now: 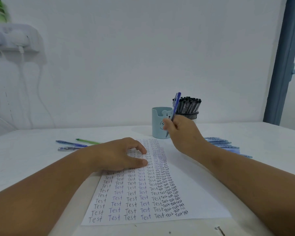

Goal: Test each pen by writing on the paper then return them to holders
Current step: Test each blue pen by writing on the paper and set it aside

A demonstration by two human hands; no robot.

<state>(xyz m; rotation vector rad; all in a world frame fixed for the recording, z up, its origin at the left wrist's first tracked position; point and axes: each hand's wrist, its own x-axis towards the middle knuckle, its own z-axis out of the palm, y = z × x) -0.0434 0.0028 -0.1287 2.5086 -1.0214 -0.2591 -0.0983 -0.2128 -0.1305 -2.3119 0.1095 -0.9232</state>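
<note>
A white paper (191, 188) covered with rows of the word "Test" lies on the table in front of me. My left hand (119, 155) rests flat on its upper left part, fingers apart, holding nothing. My right hand (184, 133) is raised above the paper's far right corner and grips a blue pen (175, 106) upright, tip down. Just behind it stand a light blue bear holder (157, 123) and a black mesh holder (190, 114) full of black-capped pens (188, 103).
Three loose pens, two blue (70, 143) and one green (89, 141), lie on the table left of the paper. A pile of blue pens (223, 143) lies to the right, behind my right forearm. A wall stands close behind the table.
</note>
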